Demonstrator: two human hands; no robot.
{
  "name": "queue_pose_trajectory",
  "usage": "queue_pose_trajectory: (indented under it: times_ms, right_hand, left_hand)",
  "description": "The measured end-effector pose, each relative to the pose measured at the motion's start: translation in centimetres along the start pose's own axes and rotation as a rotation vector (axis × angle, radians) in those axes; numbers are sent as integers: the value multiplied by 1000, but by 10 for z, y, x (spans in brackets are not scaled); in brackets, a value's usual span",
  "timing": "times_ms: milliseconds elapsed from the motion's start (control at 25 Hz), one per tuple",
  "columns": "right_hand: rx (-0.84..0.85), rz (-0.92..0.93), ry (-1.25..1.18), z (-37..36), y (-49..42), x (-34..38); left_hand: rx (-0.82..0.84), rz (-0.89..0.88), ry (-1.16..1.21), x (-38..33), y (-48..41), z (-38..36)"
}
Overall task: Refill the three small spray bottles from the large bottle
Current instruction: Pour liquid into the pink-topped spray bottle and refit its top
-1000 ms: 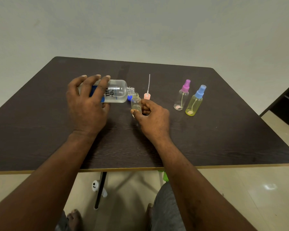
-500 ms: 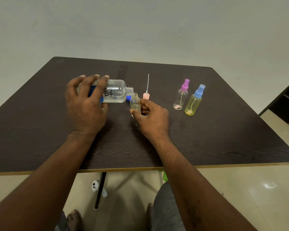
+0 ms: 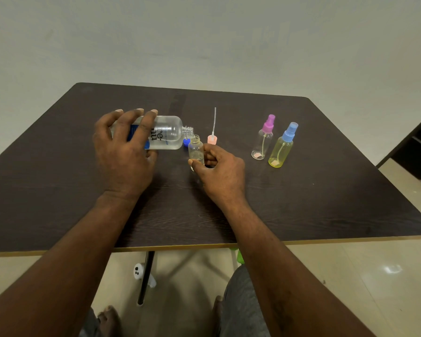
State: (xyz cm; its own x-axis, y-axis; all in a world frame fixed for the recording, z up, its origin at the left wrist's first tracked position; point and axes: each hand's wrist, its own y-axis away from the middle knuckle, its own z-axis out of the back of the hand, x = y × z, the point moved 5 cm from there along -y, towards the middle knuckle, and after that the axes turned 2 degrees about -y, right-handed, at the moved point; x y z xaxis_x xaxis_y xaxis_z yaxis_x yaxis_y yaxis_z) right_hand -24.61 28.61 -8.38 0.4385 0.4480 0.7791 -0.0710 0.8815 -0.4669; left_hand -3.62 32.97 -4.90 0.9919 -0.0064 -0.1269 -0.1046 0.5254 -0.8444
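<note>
The left hand (image 3: 124, 152) is wrapped over the large bottle (image 3: 167, 135), fingers curled across its label, holding it tipped on its side above the dark worktop (image 3: 58, 178) with the open neck pointing right. That neck sits at the mouth of an uncapped small bottle (image 3: 196, 150), which the right hand (image 3: 220, 170) pinches upright between thumb and fingers. A blue cap (image 3: 185, 142) lies just behind the two bottles. Next comes a pink spray top (image 3: 212, 137) standing with its tube pointing up. Further right stand a clear spray bottle with a purple top (image 3: 264, 139) and, just beside it, a yellow spray bottle with a blue top (image 3: 283, 148), both capped.
</note>
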Motion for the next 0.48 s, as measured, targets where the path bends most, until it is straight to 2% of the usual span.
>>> queue_pose_trajectory:
  times_ms: [480]
  right_hand:
    - [-10, 12, -4, -1, 0, -1]
  left_hand:
    - [-5, 2, -1, -1, 0, 3]
